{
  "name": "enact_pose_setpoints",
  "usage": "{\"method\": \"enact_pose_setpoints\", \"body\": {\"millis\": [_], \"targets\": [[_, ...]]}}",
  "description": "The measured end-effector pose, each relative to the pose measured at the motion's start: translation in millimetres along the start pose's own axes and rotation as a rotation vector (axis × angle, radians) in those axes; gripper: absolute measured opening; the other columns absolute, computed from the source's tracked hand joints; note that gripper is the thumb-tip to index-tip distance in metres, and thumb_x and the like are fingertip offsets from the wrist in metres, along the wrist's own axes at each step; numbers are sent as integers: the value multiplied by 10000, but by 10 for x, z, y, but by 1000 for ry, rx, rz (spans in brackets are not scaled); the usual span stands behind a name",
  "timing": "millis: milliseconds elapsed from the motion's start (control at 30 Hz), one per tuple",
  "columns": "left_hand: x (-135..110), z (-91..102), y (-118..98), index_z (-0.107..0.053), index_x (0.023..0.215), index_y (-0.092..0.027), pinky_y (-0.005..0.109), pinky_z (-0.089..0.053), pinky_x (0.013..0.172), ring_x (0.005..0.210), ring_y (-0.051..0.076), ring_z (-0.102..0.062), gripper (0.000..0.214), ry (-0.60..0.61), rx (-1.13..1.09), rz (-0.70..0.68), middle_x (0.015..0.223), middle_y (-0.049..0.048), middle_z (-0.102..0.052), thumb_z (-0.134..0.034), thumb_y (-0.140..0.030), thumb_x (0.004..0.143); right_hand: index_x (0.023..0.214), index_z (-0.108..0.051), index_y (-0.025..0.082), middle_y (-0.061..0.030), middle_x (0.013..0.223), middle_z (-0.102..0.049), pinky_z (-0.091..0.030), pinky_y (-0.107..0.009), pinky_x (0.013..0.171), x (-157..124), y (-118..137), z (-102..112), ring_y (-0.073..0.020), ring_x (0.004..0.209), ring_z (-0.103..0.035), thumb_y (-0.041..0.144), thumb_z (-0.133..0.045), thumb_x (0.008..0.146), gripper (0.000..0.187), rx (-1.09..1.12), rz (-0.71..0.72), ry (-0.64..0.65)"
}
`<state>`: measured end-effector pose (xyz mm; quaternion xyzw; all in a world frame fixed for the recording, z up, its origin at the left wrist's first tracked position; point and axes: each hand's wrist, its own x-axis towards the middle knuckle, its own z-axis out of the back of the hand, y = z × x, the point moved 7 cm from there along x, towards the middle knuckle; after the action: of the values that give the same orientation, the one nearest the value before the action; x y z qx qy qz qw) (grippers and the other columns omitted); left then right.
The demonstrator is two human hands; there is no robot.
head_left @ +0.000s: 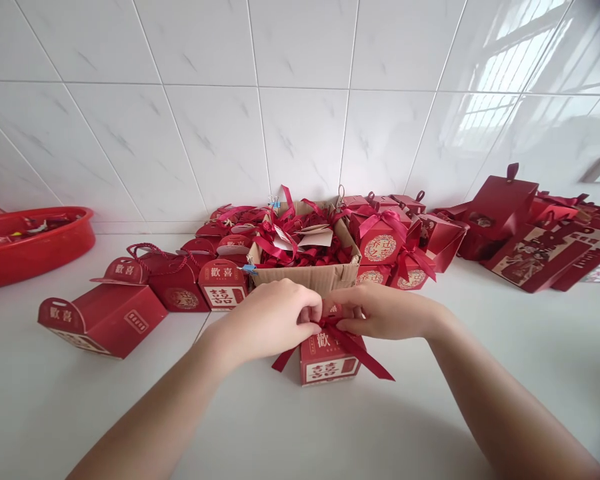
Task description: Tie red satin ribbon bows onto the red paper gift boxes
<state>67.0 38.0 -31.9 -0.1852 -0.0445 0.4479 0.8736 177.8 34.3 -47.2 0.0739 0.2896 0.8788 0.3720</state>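
A small red gift box [327,363] stands on the white table in front of me, with a dark red ribbon [365,359] round its top and two tails trailing down its sides. My left hand [273,320] is closed, pinching the ribbon at the box's top from the left. Meeting it from the right, my right hand [377,310] also pinches the ribbon with curled fingers. The knot itself is hidden between my fingertips.
Behind the box sits a cardboard box [307,273] full of ribbons and tags. Open red boxes [105,317] lie to the left, ribbon-tied boxes [385,243] and red paper bags [540,253] to the right. A red basin [30,250] stands far left, against the tiled wall.
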Motion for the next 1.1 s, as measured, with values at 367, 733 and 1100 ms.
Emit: {"method": "enact_pose_setpoints", "body": {"millis": [367, 733, 1100], "targets": [[81, -133, 3, -676, 704, -218, 246, -315, 457, 533, 132, -548, 200, 15, -7, -22, 643, -4, -667, -485, -181, 748, 957, -655, 201, 23, 691, -593, -297, -229, 485, 25, -28, -91, -93, 548, -429, 90, -401, 806, 316, -71, 24, 74], [35, -129, 112, -729, 952, -284, 248, -400, 561, 671, 149, -620, 265, 242, -66, -51, 890, 7, -709, -510, -297, 804, 1011, -674, 225, -3, 894, -699, -390, -223, 565, -9, 11, -9, -122, 680, -574, 112, -447, 828, 313, -21, 25, 12], [141, 137, 228, -567, 1051, -240, 258, -409, 619, 753, 151, -549, 274, -101, -54, -34, 933, 21, -585, -432, -385, 862, 1067, -703, 266, 14, 1033, -716, -458, -236, 655, -32, -34, -15, -151, 833, -648, 137, -456, 851, 352, 23, 14, -4]]}}
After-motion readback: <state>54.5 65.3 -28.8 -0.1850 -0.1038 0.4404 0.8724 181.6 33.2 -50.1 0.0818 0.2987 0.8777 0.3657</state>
